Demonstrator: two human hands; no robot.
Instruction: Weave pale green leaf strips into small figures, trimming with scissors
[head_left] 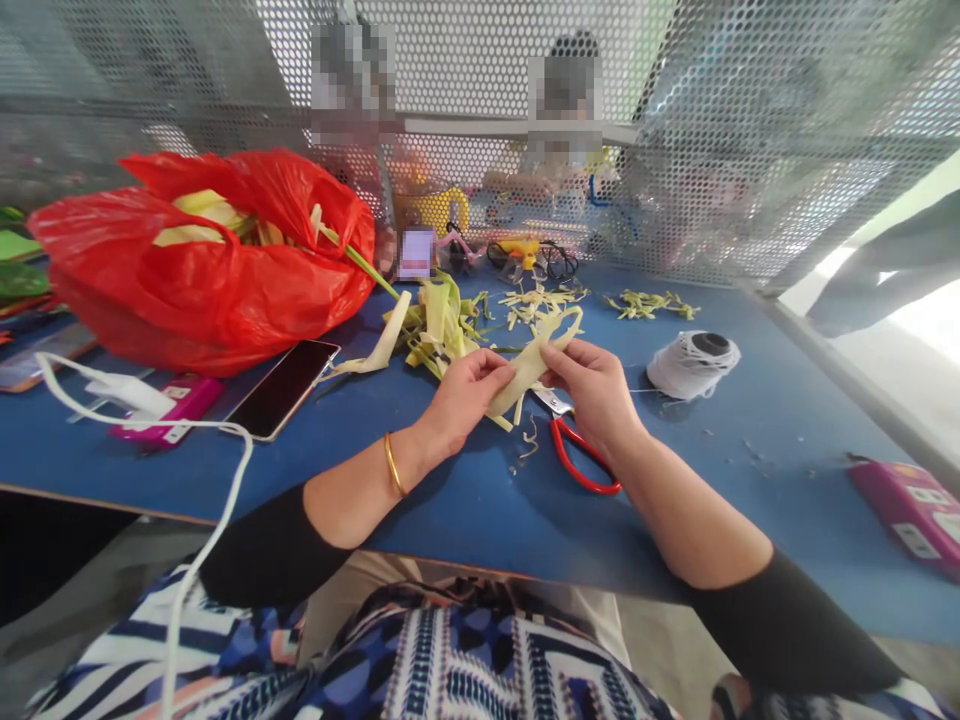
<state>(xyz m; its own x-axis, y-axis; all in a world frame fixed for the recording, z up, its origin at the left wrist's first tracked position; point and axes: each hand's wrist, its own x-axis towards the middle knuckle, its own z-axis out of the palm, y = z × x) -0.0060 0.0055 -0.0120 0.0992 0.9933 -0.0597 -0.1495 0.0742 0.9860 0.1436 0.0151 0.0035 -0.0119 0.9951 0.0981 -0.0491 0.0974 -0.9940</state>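
Observation:
My left hand (466, 392) and my right hand (592, 385) are both closed on one pale yellow leaf strip (531, 362), pinching it from either side above the blue table (450, 500). Red-handled scissors (574, 448) lie on the table just under my right hand. A loose pile of yellow-green leaf strips (439, 325) sits right behind my hands. A gold bangle (394, 464) circles my left wrist.
A red plastic bag (202, 265) with more leaves stands at the left. Near it lie a black phone (283, 388), a pink device (176, 408) and a white cable (217, 500). A spool of white thread (694, 362) sits right of my hands. Leaf scraps (649, 303) and another pink device (911, 505) lie further right. Two people sit behind the perforated screen (750, 150).

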